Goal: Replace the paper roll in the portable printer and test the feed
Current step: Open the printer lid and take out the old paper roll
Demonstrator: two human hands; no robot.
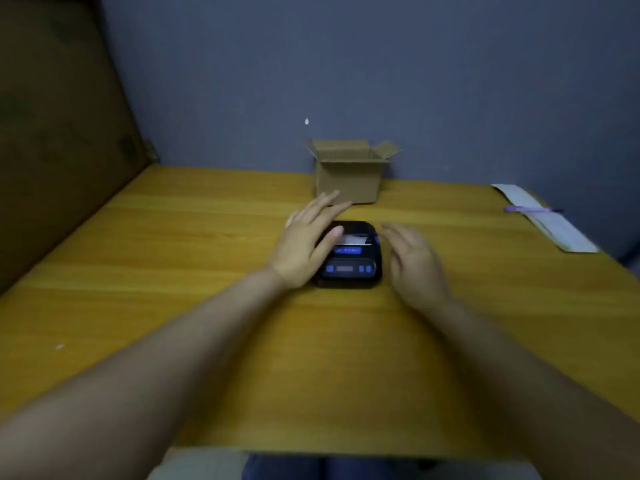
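A small black portable printer [353, 263] with blue buttons lies in the middle of the yellow wooden table [207, 306]. A strip of white paper [353, 240] shows at its top slot. My left hand [308, 244] rests flat against the printer's left side, fingers spread, thumb on the top near the paper. My right hand [412, 261] hovers just right of the printer, fingers loosely curved and holding nothing. Whether it touches the casing I cannot tell.
An open cardboard box [349, 174] stands behind the printer against the grey wall. A long white paper strip [547, 220] with a purple pen [530, 209] on it lies at the table's right edge. A brown board [59, 133] leans at the left.
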